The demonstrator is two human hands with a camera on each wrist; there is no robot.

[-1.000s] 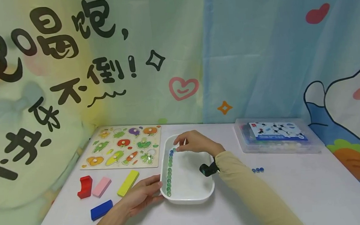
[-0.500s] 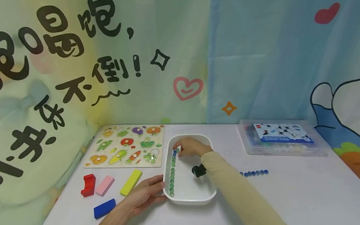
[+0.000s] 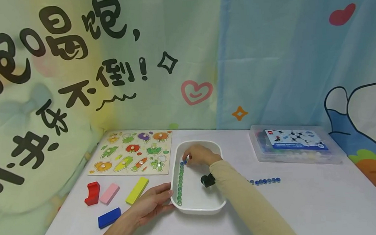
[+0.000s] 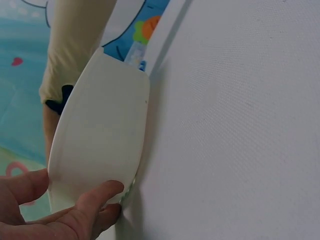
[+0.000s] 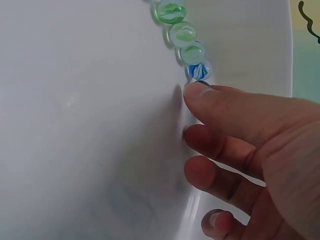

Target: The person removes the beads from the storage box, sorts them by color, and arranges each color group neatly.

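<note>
A white tray (image 3: 201,212) stands mid-table with a line of marbles along its left wall. Most are green marbles (image 3: 180,189); a clear-and-blue marble (image 5: 200,71) tops the line. My right hand (image 3: 199,155) reaches inside near the far left corner. Thumb and index finger pinch another blue marble (image 5: 203,83), mostly hidden by the thumb, right at the end of the line; the other fingers are spread along the wall. My left hand (image 3: 152,201) grips the tray's left side, its thumb (image 4: 32,186) at the rim and its fingers against the outer wall.
Several blue marbles (image 3: 264,181) lie in a row right of the tray, partly behind the right sleeve. A vegetable puzzle board (image 3: 129,152) and red, pink, yellow and blue blocks (image 3: 109,217) lie left. A clear plastic case (image 3: 296,143) sits back right.
The view has shifted slightly. My right hand has moved from the far rim down into the tray, drawing a little toward me along the left wall. The left hand keeps its grip.
</note>
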